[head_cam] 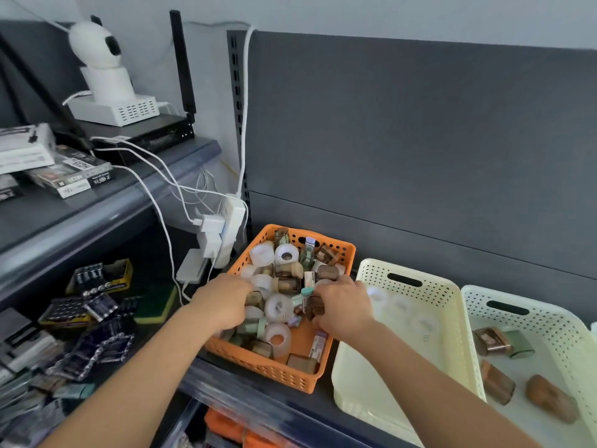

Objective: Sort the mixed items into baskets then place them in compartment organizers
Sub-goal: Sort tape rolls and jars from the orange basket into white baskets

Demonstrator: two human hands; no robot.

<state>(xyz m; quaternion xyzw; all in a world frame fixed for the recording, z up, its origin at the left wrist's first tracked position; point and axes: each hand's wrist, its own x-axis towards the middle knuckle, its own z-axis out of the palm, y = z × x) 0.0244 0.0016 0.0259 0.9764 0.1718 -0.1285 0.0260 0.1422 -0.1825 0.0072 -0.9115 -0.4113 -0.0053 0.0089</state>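
An orange perforated basket [347,250] on a dark shelf holds several mixed items: white tape rolls [277,307], brown translucent boxes [286,285] and small green ones. My left hand [223,300] reaches into its left side, fingers curled among the items; whether it holds one is hidden. My right hand [342,305] is in the basket's right side, fingers closed on a brown box [314,308]. To the right, a cream basket [452,305] holds white tape rolls [400,307]. A second cream basket [555,321] at the far right holds brown boxes [492,341] and a green one [520,344].
A white power strip [231,227] with plugs and cables hangs left of the orange basket. On the left shelves lie battery packs [97,282] and boxes, and a white camera [100,63] stands on the upper shelf. A grey back panel [420,140] rises behind the baskets.
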